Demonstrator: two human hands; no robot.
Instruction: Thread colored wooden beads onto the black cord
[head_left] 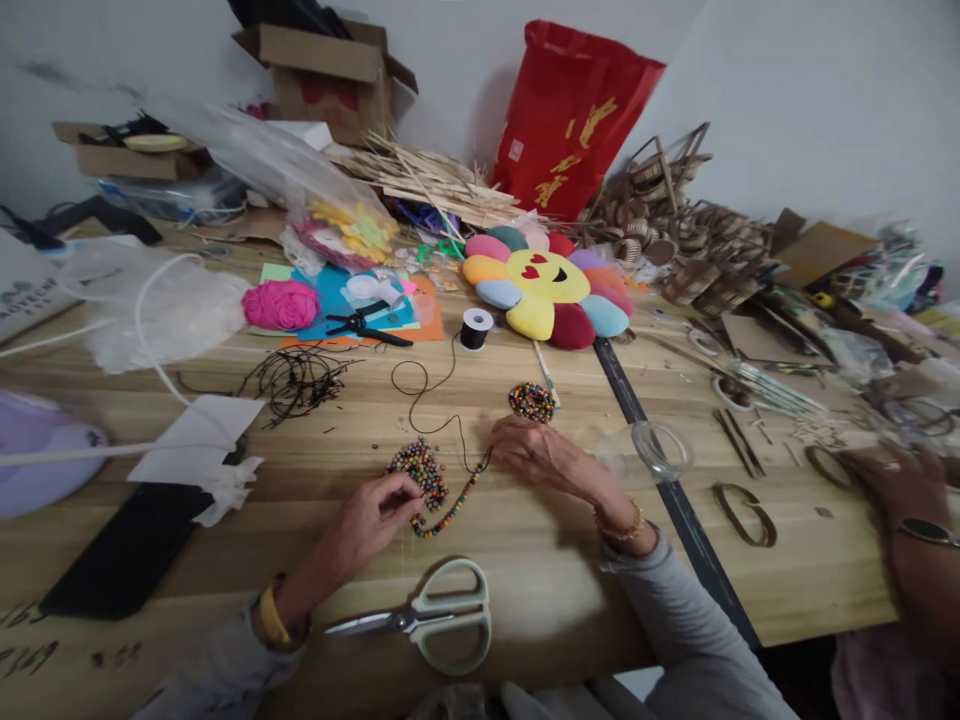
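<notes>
My left hand (375,515) is closed in a pinch at the edge of a pile of small multicoloured beads (421,470); what its fingertips hold is too small to make out. A strand of beads (454,512) curves from those fingertips up toward my right hand (534,452). That hand has its fingers closed on the black cord (462,440) where cord and strand meet. The cord loops back to a black spool (476,328). Beyond my right hand sits a coiled bunch of strung beads (532,402). Scissors (431,617) with pale handles lie nearest me.
Cut black cords (296,380), pliers (364,325), pink yarn (280,304) and a flower cushion (551,285) lie farther back. A phone (131,550) is at left. At right are a clear tape roll (661,450), a brown strip ring (745,515) and another person's hand (896,485).
</notes>
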